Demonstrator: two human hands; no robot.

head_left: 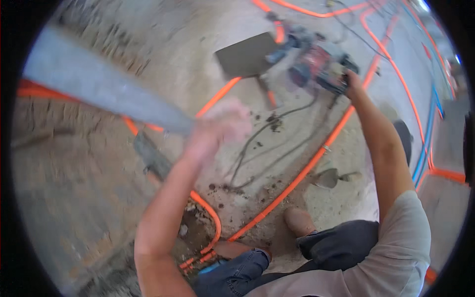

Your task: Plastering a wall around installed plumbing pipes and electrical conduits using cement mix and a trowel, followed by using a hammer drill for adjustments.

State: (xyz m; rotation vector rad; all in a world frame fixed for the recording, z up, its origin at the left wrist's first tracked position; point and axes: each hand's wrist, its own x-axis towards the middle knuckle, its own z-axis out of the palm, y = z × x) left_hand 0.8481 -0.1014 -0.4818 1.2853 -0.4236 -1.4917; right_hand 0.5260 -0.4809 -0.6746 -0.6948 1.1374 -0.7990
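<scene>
A: Where'd the tool sit?

B: The bulky red-and-black power tool (321, 62) was out front, R of ctr. The R hand (354, 84) gripped its rear handle, at the tool's R end. Couldn't tell if it rested on the dusty grey concrete floor (292, 148) or hung just above.

A: Long axis?

B: Ran fwd and L from the R hand, nose twd the flat grey rectangular plate (242, 54). Nose and plate overlapped from where I stood; contact unclear. A thin black cable (246, 146) trailed back over the floor, w/ a thick orange conduit (307, 170) running diagonally to its R.

A: And the L hand (225, 121)?

B: Badly blurred. Its wrist met the near end of the long pale-grey flat bar (114, 81), which slanted off fwd and L. Couldn't tell if the fingers were closed on it or loose.

A: Which hand was nearer the tool?

B: R, def., it was on it. The L was well apart; from there the tool lay fwd and R, opp. side from the bar.
</scene>
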